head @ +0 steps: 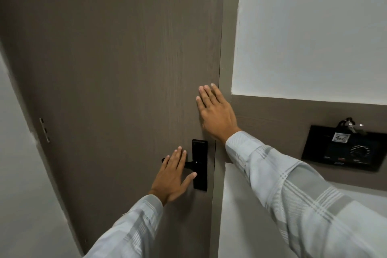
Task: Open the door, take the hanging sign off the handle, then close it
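A grey-brown wood-grain door [117, 69] fills the left and middle of the view and sits flush in its frame. A black lock plate [200, 165] with a black lever handle [189, 164] is near its right edge. My left hand [172, 176] lies flat over the lever, fingers spread, and hides most of it. My right hand [214, 111] presses flat on the door above the lock, by the door's edge. No hanging sign shows on this side.
A door frame [225, 48] runs along the right edge of the door. A black wall panel [343, 148] with a key and tag hanging in it sits on a grey band of the white wall. A hinge [44, 130] shows at the left.
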`<act>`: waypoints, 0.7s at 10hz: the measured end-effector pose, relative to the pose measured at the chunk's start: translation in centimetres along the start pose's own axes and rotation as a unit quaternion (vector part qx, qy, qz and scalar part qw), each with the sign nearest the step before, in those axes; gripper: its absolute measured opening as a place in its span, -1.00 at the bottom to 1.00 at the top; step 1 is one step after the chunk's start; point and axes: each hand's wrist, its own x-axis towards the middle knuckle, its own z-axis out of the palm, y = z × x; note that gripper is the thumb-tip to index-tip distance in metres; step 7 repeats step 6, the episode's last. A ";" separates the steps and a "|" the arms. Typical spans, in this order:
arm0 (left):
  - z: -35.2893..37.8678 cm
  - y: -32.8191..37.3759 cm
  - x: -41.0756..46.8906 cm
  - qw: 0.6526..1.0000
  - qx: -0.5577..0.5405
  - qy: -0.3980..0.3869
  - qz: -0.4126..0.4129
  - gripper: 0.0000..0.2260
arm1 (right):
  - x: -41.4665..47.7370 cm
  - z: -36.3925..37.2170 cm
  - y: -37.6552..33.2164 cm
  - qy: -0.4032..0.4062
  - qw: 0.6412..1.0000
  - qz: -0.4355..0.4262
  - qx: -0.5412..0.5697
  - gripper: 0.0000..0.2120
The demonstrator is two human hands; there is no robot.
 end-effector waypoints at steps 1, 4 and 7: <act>-0.1 -0.1 0.7 1.000 -0.010 -0.016 0.002 -0.29 | 0.6 -0.5 -0.3 -0.024 1.000 0.006 -0.018 -0.46; -2.6 -1.4 1.4 0.999 0.029 0.006 0.024 -0.29 | -0.4 -1.7 0.4 -0.013 0.999 0.005 0.048 -0.45; -12.2 -0.3 5.9 0.971 0.076 0.222 0.042 -0.37 | -2.9 -9.8 0.9 0.225 0.833 0.198 0.464 -0.37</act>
